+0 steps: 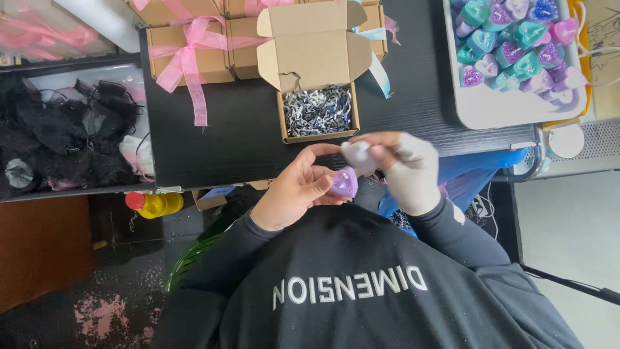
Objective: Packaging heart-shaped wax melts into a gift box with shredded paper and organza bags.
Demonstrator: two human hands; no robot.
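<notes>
Your left hand [294, 190] shows you a glossy lilac-purple heart-shaped piece [345, 182], while your right hand [403, 168] is blurred pale grey-white around a whitish lump [357, 155]. On the black wood-grain table [239, 136] you have an open brown cardboard box [318, 77] filled with black, white and blue shredded paper, beside closed brown boxes tied with pink ribbon [187, 55]. Your white tray [510, 106] carries heart-shaped pieces in teal, purple, pink and lilac [510, 42], some glittery.
</notes>
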